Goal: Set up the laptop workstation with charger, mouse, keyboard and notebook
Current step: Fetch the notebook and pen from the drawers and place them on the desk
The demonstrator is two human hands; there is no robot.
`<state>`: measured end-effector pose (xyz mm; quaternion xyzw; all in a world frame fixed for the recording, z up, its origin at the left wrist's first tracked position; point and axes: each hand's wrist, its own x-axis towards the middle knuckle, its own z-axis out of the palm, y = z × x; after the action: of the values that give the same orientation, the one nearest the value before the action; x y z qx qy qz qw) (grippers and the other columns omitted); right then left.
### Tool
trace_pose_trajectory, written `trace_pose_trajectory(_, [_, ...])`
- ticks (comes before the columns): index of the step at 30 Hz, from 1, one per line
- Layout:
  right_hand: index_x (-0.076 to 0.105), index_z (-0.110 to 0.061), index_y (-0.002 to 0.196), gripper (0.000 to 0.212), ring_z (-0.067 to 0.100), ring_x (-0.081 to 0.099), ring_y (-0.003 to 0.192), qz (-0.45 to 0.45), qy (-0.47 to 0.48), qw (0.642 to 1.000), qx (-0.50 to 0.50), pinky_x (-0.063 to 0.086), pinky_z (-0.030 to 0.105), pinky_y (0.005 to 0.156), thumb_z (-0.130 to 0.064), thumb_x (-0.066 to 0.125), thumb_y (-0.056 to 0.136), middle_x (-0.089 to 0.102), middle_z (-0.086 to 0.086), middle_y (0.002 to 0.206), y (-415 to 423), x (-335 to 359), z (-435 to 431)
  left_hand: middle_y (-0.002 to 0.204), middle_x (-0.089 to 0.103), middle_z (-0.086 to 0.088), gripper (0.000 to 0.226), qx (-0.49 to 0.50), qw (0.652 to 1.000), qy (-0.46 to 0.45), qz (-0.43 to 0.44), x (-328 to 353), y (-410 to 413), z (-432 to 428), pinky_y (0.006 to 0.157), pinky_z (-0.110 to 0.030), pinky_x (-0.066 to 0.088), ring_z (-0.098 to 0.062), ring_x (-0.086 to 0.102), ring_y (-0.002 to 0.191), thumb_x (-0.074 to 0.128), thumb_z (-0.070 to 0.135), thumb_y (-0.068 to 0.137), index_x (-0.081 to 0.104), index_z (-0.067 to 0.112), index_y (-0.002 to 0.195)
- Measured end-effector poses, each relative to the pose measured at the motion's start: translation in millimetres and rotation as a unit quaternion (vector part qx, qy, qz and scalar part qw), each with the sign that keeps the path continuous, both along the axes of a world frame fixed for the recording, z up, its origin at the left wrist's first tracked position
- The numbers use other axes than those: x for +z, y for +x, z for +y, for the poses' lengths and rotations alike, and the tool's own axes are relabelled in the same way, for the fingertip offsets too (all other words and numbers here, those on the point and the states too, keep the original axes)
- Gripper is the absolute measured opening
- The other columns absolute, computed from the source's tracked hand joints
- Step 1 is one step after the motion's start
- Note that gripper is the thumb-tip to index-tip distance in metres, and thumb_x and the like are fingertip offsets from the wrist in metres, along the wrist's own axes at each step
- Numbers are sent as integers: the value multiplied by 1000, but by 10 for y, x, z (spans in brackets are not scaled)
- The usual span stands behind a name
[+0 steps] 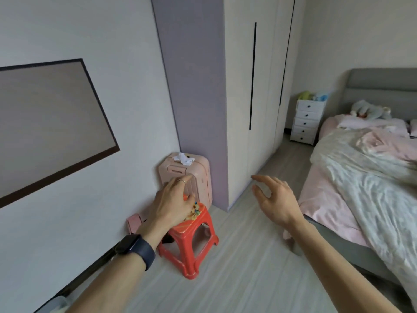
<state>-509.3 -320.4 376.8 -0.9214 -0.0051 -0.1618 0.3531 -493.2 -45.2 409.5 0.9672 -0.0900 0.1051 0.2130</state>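
No laptop, charger, mouse, keyboard or notebook is in view. My left hand (172, 199), with a dark watch on the wrist and a ring on one finger, reaches over the top of a red plastic stool (191, 236); its fingers curl down over the stool's seat beside a small colourful object (195, 211). Whether it grips anything is hidden by the hand itself. My right hand (274, 197) hovers in the air above the floor, fingers spread and holding nothing.
A pink suitcase (198, 175) with crumpled white paper on top stands behind the stool against the wall. A tall wardrobe (259, 86) runs along the back. A bed (361, 177) with pink sheets fills the right. A white drawer unit (306, 120) stands far back.
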Motion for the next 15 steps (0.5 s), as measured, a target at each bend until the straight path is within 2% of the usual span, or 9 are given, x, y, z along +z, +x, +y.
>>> trace_pose_trajectory(6, [66,-28,127,31,32,58,115,-2,-18,998,-65,38,28,97,-27,61,96,67,1,124,1285,-118,-110,149,45,0,54,-75,997,-10,5,-49,1682,-144,107,-35,37,-21,42,135,53,30,96,40,27,148])
trace_pose_trajectory(9, [65,-31,127,32,32,58,112,16,-25,994,-107,39,27,91,-29,62,96,68,0,122,1778,-129,-166,148,46,0,54,-120,993,-1,17,-63,2415,-248,108,-36,38,-20,44,134,52,29,96,40,26,148])
trace_pose_trajectory(15, [65,-29,130,33,33,57,114,31,-43,984,-169,35,26,88,-28,61,97,68,3,125,2571,-153,-523,145,48,-2,54,-193,980,28,43,-230,3582,-753,106,-37,40,-25,47,130,51,29,95,39,27,148])
